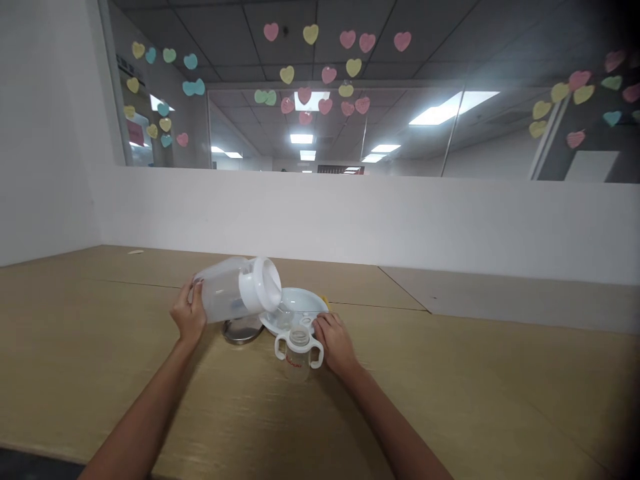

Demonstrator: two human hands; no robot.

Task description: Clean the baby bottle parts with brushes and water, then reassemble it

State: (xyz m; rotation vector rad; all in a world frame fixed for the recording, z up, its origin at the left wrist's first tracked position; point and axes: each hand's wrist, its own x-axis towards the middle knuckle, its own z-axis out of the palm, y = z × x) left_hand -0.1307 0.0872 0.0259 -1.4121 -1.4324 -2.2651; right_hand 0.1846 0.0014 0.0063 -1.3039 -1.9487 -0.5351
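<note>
My left hand (191, 313) is closed around the lower part of a translucent plastic pitcher (225, 290) with a white lid. The pitcher is tilted on its side, its lid end facing right above a white basin (305, 298). A clear baby bottle (299, 363) with two white handles stands upright and uncapped in front of the basin. Right beside the bottle's neck, my right hand (336, 340) has its fingers closed at the basin's right edge; what they grip is hidden. Small clear and white parts (285, 316) show in the basin, too unclear to name.
A round metal dish or lid (242, 330) lies on the wooden table (125, 373) under the pitcher. A bit of something yellow (326, 302) shows behind the basin. The white wall (320, 217) and a window with heart-shaped notes stand behind the table.
</note>
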